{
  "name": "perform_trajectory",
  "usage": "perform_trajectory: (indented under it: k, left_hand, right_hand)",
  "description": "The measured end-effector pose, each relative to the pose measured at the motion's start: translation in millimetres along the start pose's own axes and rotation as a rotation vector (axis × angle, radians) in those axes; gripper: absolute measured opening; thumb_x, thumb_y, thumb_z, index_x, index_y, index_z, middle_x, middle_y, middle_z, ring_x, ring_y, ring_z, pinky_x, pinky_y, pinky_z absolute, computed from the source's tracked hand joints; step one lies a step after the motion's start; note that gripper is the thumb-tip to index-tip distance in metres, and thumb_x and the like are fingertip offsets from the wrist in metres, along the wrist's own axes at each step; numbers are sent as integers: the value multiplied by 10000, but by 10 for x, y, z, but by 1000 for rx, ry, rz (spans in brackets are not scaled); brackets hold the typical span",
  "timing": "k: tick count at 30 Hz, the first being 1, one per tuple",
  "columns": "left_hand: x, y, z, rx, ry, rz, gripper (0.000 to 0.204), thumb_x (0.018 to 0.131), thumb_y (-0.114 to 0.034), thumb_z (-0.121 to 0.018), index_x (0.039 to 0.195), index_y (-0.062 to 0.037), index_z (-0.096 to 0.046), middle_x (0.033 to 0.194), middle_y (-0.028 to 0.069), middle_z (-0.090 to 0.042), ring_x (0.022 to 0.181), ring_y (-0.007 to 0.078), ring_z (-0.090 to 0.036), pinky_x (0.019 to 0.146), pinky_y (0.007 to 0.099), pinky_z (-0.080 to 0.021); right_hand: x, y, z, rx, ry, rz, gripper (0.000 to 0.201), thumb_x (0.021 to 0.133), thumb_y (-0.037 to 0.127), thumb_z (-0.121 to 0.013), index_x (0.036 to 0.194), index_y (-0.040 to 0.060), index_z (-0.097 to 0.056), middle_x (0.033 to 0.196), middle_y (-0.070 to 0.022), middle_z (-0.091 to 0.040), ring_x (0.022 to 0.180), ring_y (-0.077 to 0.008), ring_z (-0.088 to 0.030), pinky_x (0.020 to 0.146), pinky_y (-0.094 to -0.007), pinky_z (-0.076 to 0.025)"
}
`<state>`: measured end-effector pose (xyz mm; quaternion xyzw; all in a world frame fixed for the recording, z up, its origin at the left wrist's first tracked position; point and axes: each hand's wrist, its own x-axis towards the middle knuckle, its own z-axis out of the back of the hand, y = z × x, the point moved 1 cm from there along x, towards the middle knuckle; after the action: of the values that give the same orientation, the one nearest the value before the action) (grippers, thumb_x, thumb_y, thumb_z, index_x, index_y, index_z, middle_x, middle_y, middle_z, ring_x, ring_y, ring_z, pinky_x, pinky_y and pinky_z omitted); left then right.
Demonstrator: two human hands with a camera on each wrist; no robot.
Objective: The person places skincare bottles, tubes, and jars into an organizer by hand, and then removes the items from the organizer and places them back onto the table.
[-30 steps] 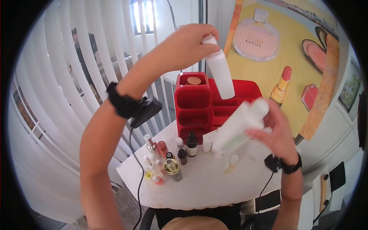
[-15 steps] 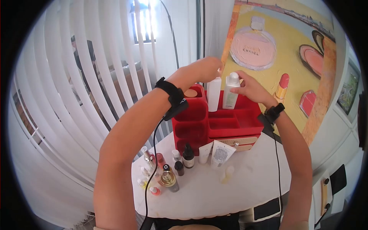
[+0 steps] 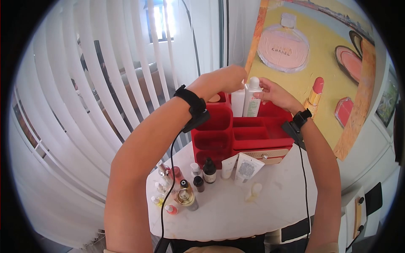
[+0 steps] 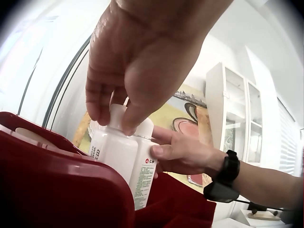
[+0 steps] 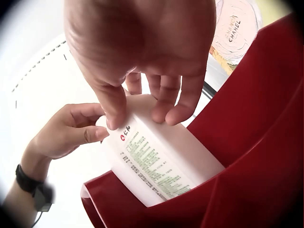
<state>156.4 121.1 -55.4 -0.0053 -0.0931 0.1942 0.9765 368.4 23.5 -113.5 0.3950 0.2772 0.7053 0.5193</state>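
Observation:
Two white bottles stand side by side in the back compartment of a red cosmetics organizer. My left hand pinches the left white bottle at its cap, thumb and fingers on either side. The other white bottle has a label with green print and a red mark. My right hand grips that one near its top, thumb on one side and fingers on the other. Their bases are hidden behind the organizer's walls.
In front of the organizer, two white tubes and a dark dropper bottle stand on the white table. Several small bottles cluster at the left, near a hanging cable. A painting leans behind; blinds hang at the left.
Both hands have carried the tilted bottles from above and in front of the organizer into its back compartment, now upright. Over the last half second the labelled bottle has come closer beside the other.

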Motion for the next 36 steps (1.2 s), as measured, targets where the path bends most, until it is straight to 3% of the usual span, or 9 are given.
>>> perform_trajectory:
  k: [6,10,13,15,22,25,29,31,36]
  left_hand:
    - [-111,-8,-35,-104,-107,-14,369,951,-163,-644,1291,-24,-667,1125,238,-722,1068,389,-694,914,459,-541]
    - [-431,-31,44,-125,-277,-66,465,961,-253,-655,1376,-57,-583,1252,218,-668,1090,386,-661,972,450,-528]
    - [-846,-116,80,-132,-366,-88,457,967,-300,-656,1344,-47,-604,1247,205,-670,1062,360,-666,963,436,-534]
    - [-1165,-239,91,-127,-297,-36,379,982,-288,-649,1257,-28,-649,1202,186,-675,1045,339,-663,940,430,-534]
    - [-2033,-517,-31,-238,-321,-55,225,981,-176,-667,1132,-10,-666,1088,162,-665,991,316,-646,895,407,-532]
    - [-2246,-548,-94,-265,-369,-37,219,968,-161,-685,1129,-13,-670,1102,156,-672,996,305,-650,892,398,-533]
    - [-2431,-652,-69,-394,-425,-11,221,943,-143,-714,1122,-16,-690,1123,143,-695,1006,290,-664,884,381,-537]
    - [-2465,-706,-32,-411,-436,-17,224,931,-131,-726,1121,-17,-697,1120,138,-705,1001,285,-671,882,375,-538]
    - [-2539,-814,-76,-555,-509,-54,233,898,-103,-750,1114,-28,-707,1073,129,-723,967,248,-687,876,353,-541]
  right_hand:
    - [-264,107,-119,-141,-132,-102,658,950,305,-763,1490,64,-473,1309,-110,-628,1000,-167,-629,783,-297,-544]
    - [-663,307,-152,-422,-291,-31,567,939,308,-769,1398,55,-552,1203,-118,-679,955,-177,-656,752,-305,-554]
    - [-1123,678,-471,-140,-6,-235,452,937,292,-764,1275,29,-623,1037,-97,-712,890,-169,-666,761,-317,-552]
    - [-1355,673,-745,-292,135,-117,324,943,249,-744,1138,3,-663,913,-113,-716,819,-225,-685,756,-352,-546]
    - [-1570,348,-1252,-546,138,-38,265,965,176,-714,1123,-30,-661,909,-163,-702,778,-260,-720,724,-360,-550]
    - [-1527,417,-1174,-455,113,-42,234,965,159,-715,1113,-18,-673,876,-111,-710,706,-192,-701,675,-325,-543]
    - [-1467,999,-720,-90,-192,-181,150,963,134,-718,1026,-1,-696,810,9,-661,692,-48,-608,602,-247,-486]
    - [-1376,1176,-435,-124,-391,-123,170,967,163,-720,1049,15,-710,801,6,-662,637,-44,-590,571,-226,-474]
    - [-941,1158,291,-351,-510,80,268,980,234,-698,1080,-14,-695,786,-26,-667,626,-70,-598,547,-243,-472]
